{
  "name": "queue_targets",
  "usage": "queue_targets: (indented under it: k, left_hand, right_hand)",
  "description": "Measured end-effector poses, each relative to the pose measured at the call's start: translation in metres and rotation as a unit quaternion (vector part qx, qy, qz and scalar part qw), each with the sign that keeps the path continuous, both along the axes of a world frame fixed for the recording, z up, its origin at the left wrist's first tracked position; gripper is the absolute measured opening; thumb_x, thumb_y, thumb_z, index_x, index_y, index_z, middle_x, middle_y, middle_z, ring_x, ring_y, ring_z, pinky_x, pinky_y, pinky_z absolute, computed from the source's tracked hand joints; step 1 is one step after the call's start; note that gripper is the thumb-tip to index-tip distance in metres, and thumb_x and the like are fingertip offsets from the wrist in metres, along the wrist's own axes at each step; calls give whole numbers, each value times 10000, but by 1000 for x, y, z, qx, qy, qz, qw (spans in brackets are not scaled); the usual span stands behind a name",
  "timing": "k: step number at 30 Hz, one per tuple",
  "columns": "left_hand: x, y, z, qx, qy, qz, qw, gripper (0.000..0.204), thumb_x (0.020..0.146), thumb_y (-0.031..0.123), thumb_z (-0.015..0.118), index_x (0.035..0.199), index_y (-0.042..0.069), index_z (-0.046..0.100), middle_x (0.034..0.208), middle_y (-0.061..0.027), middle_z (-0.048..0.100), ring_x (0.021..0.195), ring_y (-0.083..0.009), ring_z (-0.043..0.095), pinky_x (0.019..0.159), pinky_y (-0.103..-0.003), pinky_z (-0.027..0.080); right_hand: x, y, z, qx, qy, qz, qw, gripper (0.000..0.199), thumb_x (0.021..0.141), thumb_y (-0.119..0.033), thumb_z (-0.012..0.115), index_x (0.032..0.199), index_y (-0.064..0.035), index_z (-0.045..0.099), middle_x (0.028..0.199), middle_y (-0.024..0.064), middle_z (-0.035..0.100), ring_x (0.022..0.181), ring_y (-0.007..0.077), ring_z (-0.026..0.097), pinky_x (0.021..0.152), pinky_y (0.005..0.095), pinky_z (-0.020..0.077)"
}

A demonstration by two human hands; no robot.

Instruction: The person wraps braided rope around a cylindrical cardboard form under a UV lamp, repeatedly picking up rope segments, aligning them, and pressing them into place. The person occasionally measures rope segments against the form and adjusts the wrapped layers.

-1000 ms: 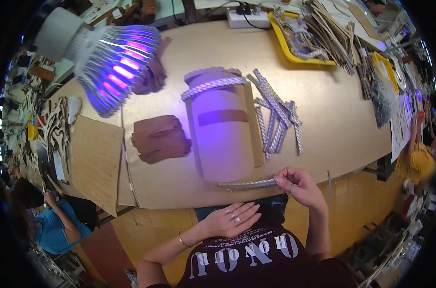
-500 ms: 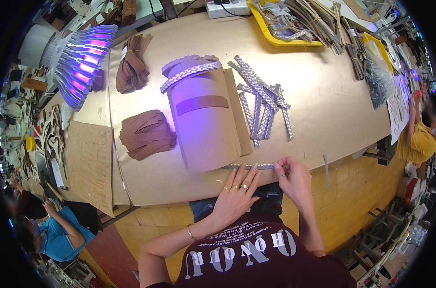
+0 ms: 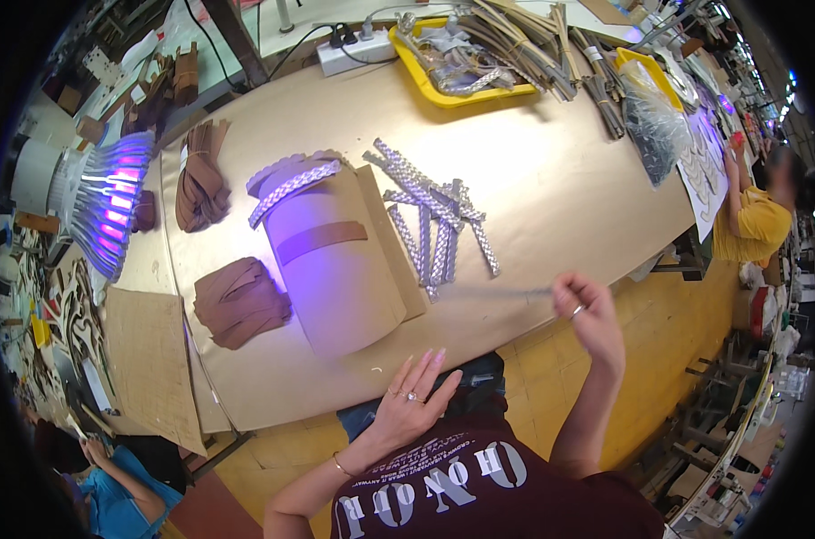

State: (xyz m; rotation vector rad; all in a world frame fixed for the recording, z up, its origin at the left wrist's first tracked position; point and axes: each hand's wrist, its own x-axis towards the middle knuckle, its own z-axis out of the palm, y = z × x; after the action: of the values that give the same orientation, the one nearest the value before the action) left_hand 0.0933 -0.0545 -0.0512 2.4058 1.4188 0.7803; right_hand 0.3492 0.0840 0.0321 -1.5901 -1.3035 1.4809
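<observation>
The right hand (image 3: 589, 316) pinches a blurred grey strip (image 3: 502, 291), apparently positioning it; laying it flat would call for the left hand (image 3: 409, 404) (spread, holding nothing).

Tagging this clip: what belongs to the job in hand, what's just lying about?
Likely job:
- blurred strip, in right hand
- loose braids beside the form
- form, with top braid and brown band
- brown bundles, possibly: band's colour

Likely lying about:
- yellow tray
- power strip
- plastic bag
</observation>
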Motion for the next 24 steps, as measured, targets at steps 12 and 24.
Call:
queue_targets:
  k: [12, 24]
  left_hand:
    - [27, 53, 14, -32, -1, -23, 999, 537, 826, 227, 713, 1306, 48, 552, 1459, -193, 412, 1342, -349, 405, 1105, -471, 333]
    - [59, 155, 4, -119, 70, 81, 987, 751, 931, 437, 548, 1473, -20, 302, 1559, -187, 254, 1465, -334, 176, 1180, -512, 117]
  right_hand:
    - [-57, 20, -49, 312, -405, 94, 854, 296, 853, -218, 709, 1077, -42, 629, 892, 125, 611, 792, 319, 601, 730, 394, 489]
    - [28, 1, -7, 16, 63, -59, 996, 185, 964, -151, 558, 905, 7, 634, 790, 3, 598, 774, 82, 558, 713, 248, 462]
